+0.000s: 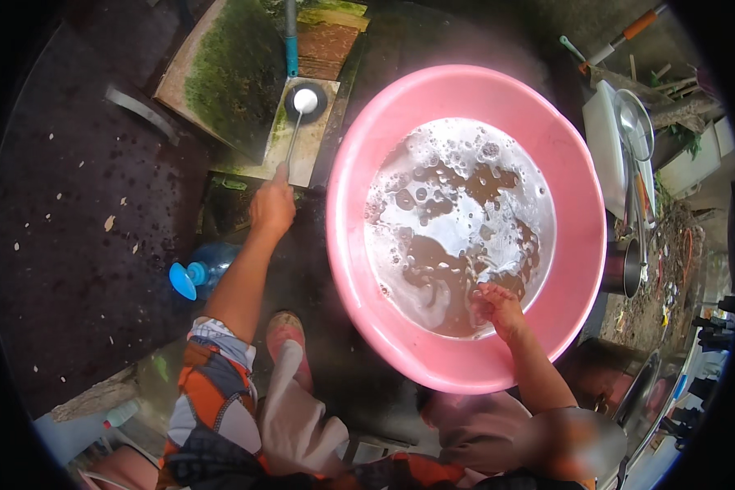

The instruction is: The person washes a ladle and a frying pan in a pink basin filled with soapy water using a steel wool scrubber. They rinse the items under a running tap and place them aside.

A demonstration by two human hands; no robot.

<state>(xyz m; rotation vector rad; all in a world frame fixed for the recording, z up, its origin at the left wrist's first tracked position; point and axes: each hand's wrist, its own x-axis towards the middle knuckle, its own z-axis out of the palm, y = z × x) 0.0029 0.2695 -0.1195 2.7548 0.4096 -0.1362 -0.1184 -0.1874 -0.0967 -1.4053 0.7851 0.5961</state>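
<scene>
Gripping a slim, grey, metal-looking scoop (296,133) by its near end: the person's left hand (272,206), fingers wrapped and pressed together around the handle. The scoop's round white end (305,100) sits in or just over a small, dark, round dish (321,104) on a pale, moss-stained board (305,163), well beyond the fingertips, handle running straight out from them. Whether the white is the head itself or a load in it, cannot tell.

Handling, judged by eye: light, stiff, thin in the grip; wet fingers could let it roll. Best hold is low on the handle, thumb along it, head kept level in case it carries something loose.

Right hand (498,309) reaches over the near side of a wide, round, pink plastic basin (465,83), fingers at the surface of brownish, foam-streaked water (433,188). They look loosely bent; whether they pinch anything, cannot tell. Basin lies to the right of the scoop; filled so, it is likely heavy and soapy-slick, best taken by the thick rolled rim.
</scene>
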